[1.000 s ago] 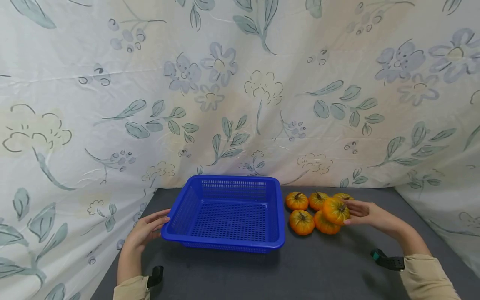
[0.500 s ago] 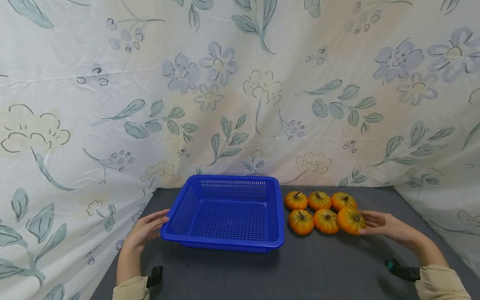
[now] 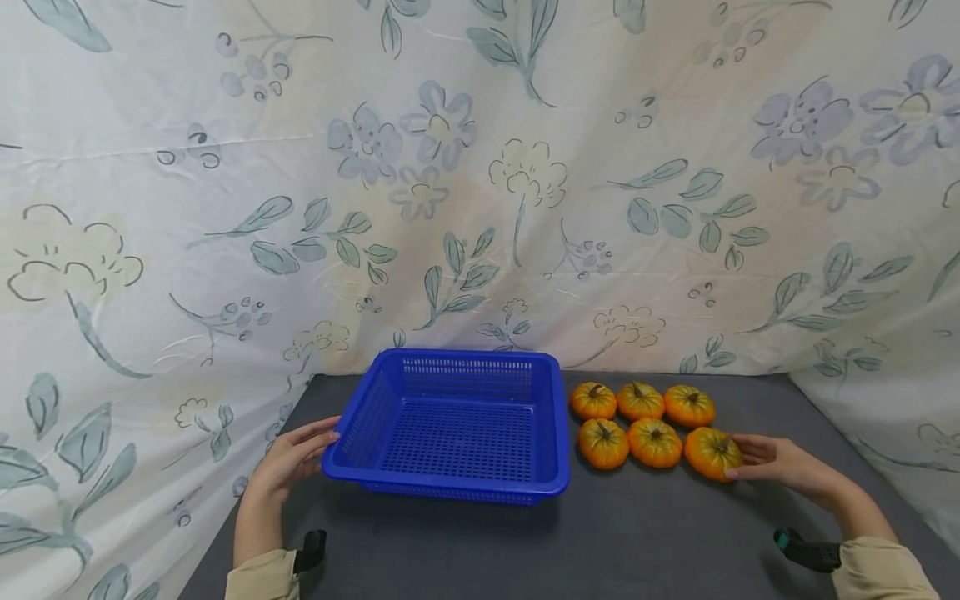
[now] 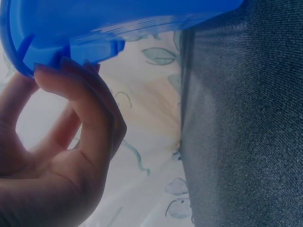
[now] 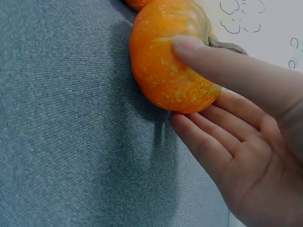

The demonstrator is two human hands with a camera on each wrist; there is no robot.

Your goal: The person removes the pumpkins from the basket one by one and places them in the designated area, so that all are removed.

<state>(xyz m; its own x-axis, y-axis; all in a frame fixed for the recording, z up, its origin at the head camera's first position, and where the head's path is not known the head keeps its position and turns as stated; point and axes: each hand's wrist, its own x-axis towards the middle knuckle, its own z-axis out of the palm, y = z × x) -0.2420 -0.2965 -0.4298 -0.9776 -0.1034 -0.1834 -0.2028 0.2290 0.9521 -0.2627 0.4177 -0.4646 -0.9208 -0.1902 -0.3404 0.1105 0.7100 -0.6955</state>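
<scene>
My left hand (image 3: 288, 462) pinches the left rim of a blue plastic basket (image 3: 446, 485); the left wrist view shows curled fingers (image 4: 90, 106) at the rim's underside. Nothing lies inside the basket. On the right, my right hand (image 3: 787, 467) grips a small orange pumpkin (image 3: 712, 455) at the front right of two short rows. In the right wrist view the thumb (image 5: 213, 59) lies on that pumpkin's skin near the brown stem, with the other fingers along its side. The pumpkin appears to sit on the cloth.
Several similar pumpkins stand beside it, including a front middle one (image 3: 655, 443) and a back right one (image 3: 689, 406). They are close to the basket's right side. Dark grey cloth (image 3: 600, 542) covers the table. A floral curtain (image 3: 480, 208) hangs behind and along both sides.
My right hand has carried the pumpkin rightward and down, from above the others to the front row's right end. The left hand and basket have stayed in place.
</scene>
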